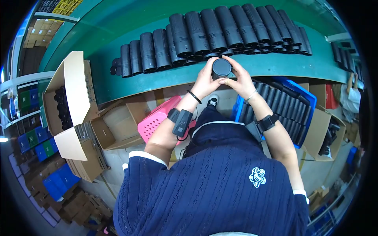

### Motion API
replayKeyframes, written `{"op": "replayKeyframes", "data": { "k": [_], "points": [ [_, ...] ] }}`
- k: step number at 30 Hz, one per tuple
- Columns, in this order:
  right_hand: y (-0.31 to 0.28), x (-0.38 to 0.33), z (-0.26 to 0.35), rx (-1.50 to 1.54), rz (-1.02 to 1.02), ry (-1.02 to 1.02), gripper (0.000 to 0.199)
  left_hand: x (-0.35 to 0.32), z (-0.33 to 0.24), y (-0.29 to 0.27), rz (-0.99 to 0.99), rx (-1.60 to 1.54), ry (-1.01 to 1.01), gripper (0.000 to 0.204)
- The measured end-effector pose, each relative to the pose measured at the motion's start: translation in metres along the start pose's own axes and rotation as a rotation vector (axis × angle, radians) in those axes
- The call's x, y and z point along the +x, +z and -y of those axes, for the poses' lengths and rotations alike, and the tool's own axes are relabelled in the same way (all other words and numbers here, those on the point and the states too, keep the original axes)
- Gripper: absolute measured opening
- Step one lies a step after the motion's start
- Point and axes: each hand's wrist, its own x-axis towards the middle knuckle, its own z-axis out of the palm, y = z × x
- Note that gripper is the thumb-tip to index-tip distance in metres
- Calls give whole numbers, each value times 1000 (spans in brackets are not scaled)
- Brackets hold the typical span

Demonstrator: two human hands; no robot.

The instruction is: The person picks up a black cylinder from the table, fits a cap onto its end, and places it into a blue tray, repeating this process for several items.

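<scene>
Between my two hands, at the near edge of the green bench (165, 80), a black plastic cylinder (221, 67) points its round capped end up at me. My left hand (207, 78) wraps its left side, and my right hand (241, 80) wraps the other side. Both thumbs meet on the near side, below the cap. Just beyond, many similar black ribbed tubes (216, 33) lie side by side in a stacked row along the bench. A few small round black caps (115, 67) sit at the row's left end.
Left of the bench stand an open carton (84, 94) of black parts and another carton (114, 129). A pink perforated basket (155, 120) is below my left forearm. On my right are a blue crate (313, 100) packed with black tubes and a carton (334, 122). Another person (350, 94) is at far right.
</scene>
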Motion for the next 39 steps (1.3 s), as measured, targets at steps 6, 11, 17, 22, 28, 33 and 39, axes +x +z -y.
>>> {"op": "replayKeyframes", "data": {
  "k": [6, 11, 17, 22, 28, 33, 39],
  "points": [
    [-3, -12, 4, -65, -4, -7, 71, -7, -5, 4, 2, -12, 47, 69],
    [-7, -20, 6, -95, 41, -3, 71, -12, -15, 7, 14, -80, -22, 67],
    [-8, -25, 16, -259, -44, -114, 67, -19, -25, 16, -29, 33, 51, 68],
    [-12, -26, 19, -239, -65, -137, 64, -14, -28, 19, -119, 121, 182, 67],
    [-14, -24, 16, 58, 14, 71, 70, -18, -34, 16, -21, -122, -95, 65],
    [-15, -27, 26, 174, 104, 155, 70, -26, -41, -1, -85, -330, -129, 63],
    [-58, -60, -29, 165, 79, 306, 41, 18, -63, -125, -577, -166, -531, 80]
  ]
}}
